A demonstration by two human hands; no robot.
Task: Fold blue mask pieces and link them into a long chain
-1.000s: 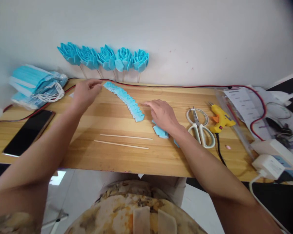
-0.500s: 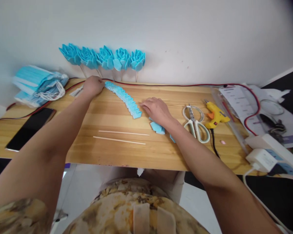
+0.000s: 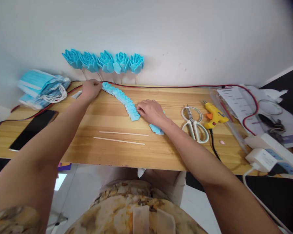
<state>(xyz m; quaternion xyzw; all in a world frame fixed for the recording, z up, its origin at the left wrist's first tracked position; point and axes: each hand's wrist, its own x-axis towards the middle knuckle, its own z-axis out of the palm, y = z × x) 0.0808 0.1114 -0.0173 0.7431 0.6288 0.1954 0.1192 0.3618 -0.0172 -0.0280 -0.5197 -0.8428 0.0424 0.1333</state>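
A curved row of overlapping light-blue petal pieces (image 3: 122, 98) lies across the middle of the wooden tabletop. My left hand (image 3: 90, 90) is at its far left end, thumb and fingers pinched together; what is between them is too small to make out. At the near right end, the bent fingers of my right hand (image 3: 150, 111) are closed against the petals' edge, fingertips partly hidden. More blue pieces (image 3: 157, 129) lie under my right wrist, mostly covered by it. Two thin wooden sticks (image 3: 119, 140) lie side by side nearer to me.
Several blue flowers on sticks (image 3: 106, 61) lean on the wall. At left are a stack of face masks (image 3: 36, 83) and a phone (image 3: 33, 130). Scissors (image 3: 195, 128), a tape roll (image 3: 198, 113), a yellow glue gun (image 3: 215, 115) and a power strip (image 3: 275, 152) occupy the right. A red-black wire (image 3: 175, 86) runs along the back.
The petal row and both hands have shifted slightly to the left. My right fingers now touch the row's near end. The view has tilted a little.
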